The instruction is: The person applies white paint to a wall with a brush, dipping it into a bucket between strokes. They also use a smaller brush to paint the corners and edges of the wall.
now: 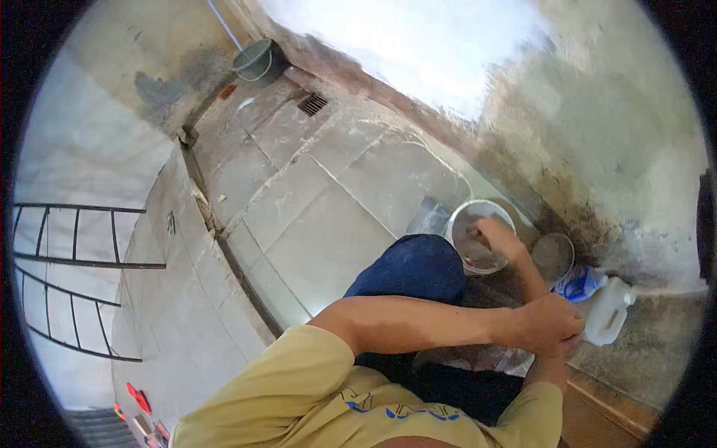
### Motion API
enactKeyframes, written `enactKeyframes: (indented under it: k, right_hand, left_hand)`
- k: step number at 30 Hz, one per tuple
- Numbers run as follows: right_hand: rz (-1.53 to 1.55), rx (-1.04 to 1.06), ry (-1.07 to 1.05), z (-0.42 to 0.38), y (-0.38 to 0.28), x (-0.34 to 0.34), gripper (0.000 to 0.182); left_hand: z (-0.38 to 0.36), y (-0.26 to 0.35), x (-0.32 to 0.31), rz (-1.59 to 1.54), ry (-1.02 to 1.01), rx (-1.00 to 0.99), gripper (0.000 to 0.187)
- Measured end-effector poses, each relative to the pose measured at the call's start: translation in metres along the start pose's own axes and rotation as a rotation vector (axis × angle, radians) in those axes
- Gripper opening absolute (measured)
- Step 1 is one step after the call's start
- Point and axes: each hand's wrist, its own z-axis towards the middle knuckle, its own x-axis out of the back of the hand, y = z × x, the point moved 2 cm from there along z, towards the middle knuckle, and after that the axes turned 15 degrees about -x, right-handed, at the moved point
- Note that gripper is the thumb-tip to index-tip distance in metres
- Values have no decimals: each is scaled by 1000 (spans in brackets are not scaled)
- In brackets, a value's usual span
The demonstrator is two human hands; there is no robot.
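Observation:
My left arm crosses in front of me, and my left hand (549, 322) is closed around my right forearm near the elbow. Beyond it, my right hand (489, 228) reaches over and into a white bucket (451, 224), fingers pointing down; they are too blurred to tell whether they hold anything. Greyish, murky contents show inside the bucket. Close to my left hand stand a translucent plastic jug (609, 312) and a blue-labelled container (579, 284). A round, dull container (553, 254) sits between these and the white bucket. My bent knee (409, 270) is at the bucket's near side.
A grey slab (430, 216) lies against the bucket's left side. Large tiles (321, 231) cover the floor, with a raised edge (246, 287) along the left. Far off are a dark bucket (261, 63) and a floor drain (312, 104). Metal ladder-like frames (89, 263) stand left.

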Motion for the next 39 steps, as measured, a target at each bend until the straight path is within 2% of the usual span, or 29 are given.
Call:
enactKeyframes:
  k: [1, 4, 8, 9, 11, 14, 16, 18, 20, 21, 23, 24, 26, 27, 29, 32, 34, 36, 39]
  right_hand:
    - [60, -98, -57, -6, -5, 5, 16]
    - [107, -43, -57, -10, -8, 10, 24]
    - [50, 19, 47, -14, -6, 24, 21]
    - [40, 27, 61, -16, -8, 32, 21]
    - [267, -30, 89, -23, -7, 49, 21]
    - [343, -81, 125, -32, -3, 78, 23]
    - [395, -109, 142, -45, -6, 106, 23]
    - [446, -149, 152, -58, -1, 126, 24]
    - [788, -219, 247, -71, 17, 146, 25]
    - [782, -227, 250, -79, 22, 158, 25]
    - [731, -280, 477, -96, 27, 187, 23]
    - [727, -291, 488, -103, 26, 197, 23]
    - [880, -99, 738, -128, 30, 221, 23]
    - [864, -125, 785, -141, 28, 231, 23]
    - [1010, -48, 1021, -164, 11, 255, 32]
    - [986, 114, 1308, -194, -33, 292, 37]
    - [920, 144, 1445, -213, -53, 315, 35]
    - [915, 297, 1646, -232, -72, 339, 31]
    - [875, 372, 1771, -249, -94, 378, 30]
  left_hand:
    - [1, 2, 1, -2, 65, -5, 18]
    - [0, 3, 0, -66, 55, -34, 18]
    - [0, 10, 1, -16, 61, -51, 19]
    - [-1, 7, -1, -57, 2, -48, 17]
    - [-1, 6, -2, -86, -58, -52, 16]
    - [3, 15, 12, -31, 9, -48, 17]
    - [5, 19, 18, -115, 112, -7, 20]
    - [4, 18, 16, -106, 121, -5, 19]
    - [6, 19, 17, -101, 128, -10, 19]
    - [7, 19, 18, -99, 126, -8, 18]
    - [7, 19, 21, -103, 125, -13, 18]
    - [6, 18, 22, -100, 114, -21, 17]
    - [6, 19, 22, -134, 78, -62, 17]
    - [7, 22, 27, -116, 87, -58, 16]
    - [13, 25, 28, -127, 74, -113, 14]
    - [10, 24, 28, -181, -8, -103, 13]
    - [13, 24, 29, -226, -20, -23, 14]
    - [15, 22, 29, -240, -29, -33, 14]
    - [12, 10, 23, -225, -22, -19, 14]
